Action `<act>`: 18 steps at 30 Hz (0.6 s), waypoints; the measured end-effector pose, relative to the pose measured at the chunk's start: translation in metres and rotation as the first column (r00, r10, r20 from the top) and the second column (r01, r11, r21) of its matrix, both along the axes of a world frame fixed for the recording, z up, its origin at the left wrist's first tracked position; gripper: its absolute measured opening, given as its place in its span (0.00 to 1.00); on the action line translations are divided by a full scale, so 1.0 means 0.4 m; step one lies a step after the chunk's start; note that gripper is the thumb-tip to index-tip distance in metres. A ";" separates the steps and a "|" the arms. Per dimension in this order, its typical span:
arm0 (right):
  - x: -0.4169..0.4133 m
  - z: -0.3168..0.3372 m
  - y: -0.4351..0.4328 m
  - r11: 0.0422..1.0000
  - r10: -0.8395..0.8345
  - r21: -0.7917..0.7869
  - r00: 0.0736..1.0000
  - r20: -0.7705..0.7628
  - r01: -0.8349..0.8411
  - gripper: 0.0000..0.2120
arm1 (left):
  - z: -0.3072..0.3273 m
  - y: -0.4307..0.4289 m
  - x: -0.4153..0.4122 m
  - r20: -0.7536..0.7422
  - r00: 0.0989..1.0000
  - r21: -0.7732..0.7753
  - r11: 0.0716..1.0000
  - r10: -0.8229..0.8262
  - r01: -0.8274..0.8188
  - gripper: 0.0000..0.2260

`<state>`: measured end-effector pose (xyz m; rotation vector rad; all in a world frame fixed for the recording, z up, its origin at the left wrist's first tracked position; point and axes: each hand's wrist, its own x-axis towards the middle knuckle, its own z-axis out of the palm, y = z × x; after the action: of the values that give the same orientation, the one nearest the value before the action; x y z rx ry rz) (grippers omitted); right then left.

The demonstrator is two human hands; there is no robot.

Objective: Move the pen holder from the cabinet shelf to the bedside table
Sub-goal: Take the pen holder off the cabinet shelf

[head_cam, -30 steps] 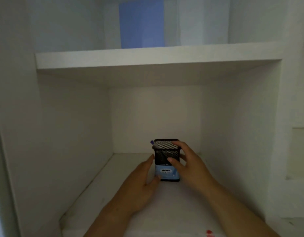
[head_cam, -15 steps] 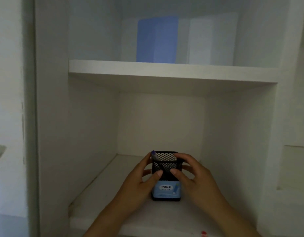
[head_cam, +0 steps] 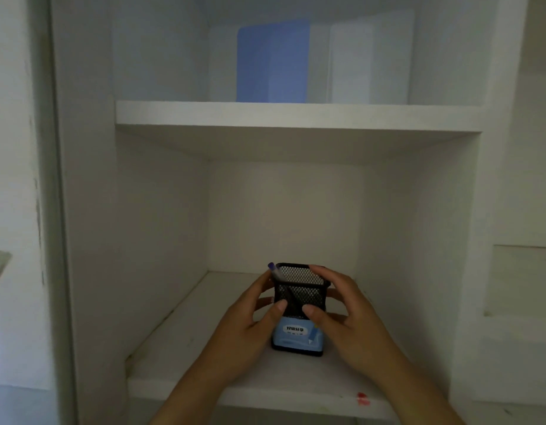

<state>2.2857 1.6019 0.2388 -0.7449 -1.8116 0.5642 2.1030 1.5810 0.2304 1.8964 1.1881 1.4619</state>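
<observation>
A black mesh pen holder [head_cam: 299,302] with a light blue label on its lower front stands on the white cabinet shelf [head_cam: 179,357]. A pen [head_cam: 273,269] with a purple cap sticks out at its left corner. My left hand [head_cam: 250,329] grips the holder's left side, thumb on the front mesh. On the right side is my right hand [head_cam: 345,317], its fingers wrapped over the rim and its thumb on the front. I cannot tell whether the base touches the shelf. The bedside table is out of view.
The compartment has white side walls and an upper shelf [head_cam: 296,116] close overhead. A blue panel [head_cam: 273,61] and a white panel [head_cam: 369,59] stand on that upper shelf. A red mark [head_cam: 362,398] sits on the shelf's front edge. A recessed ledge [head_cam: 523,283] lies to the right.
My left hand came up from the shelf and closed on the holder's left side, joining the right hand. The camera pulled back and the holder now sits nearer the shelf's front.
</observation>
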 end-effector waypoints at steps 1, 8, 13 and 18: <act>0.006 -0.002 -0.001 1.000 -0.022 0.004 0.999 -0.024 0.022 0.25 | 0.001 -0.002 0.001 -0.005 1.000 0.001 1.000 0.016 -0.016 0.28; 0.038 -0.011 -0.006 0.999 -0.052 -0.016 0.991 -0.120 0.051 0.26 | -0.004 -0.004 0.000 -0.017 0.998 0.000 0.998 0.058 -0.058 0.26; 0.034 -0.006 -0.014 1.000 -0.016 0.003 0.990 -0.141 0.017 0.25 | 0.006 -0.011 -0.001 -0.014 0.996 0.013 0.996 0.090 -0.090 0.28; 0.039 -0.009 -0.023 1.000 -0.014 0.014 0.991 -0.131 0.016 0.22 | -0.010 -0.064 -0.003 0.004 0.984 0.009 0.984 0.176 -0.176 0.22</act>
<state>2.3013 1.5925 0.2353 -0.6944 -1.6862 0.5761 2.1018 1.5556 0.2266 1.8333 1.3801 1.5623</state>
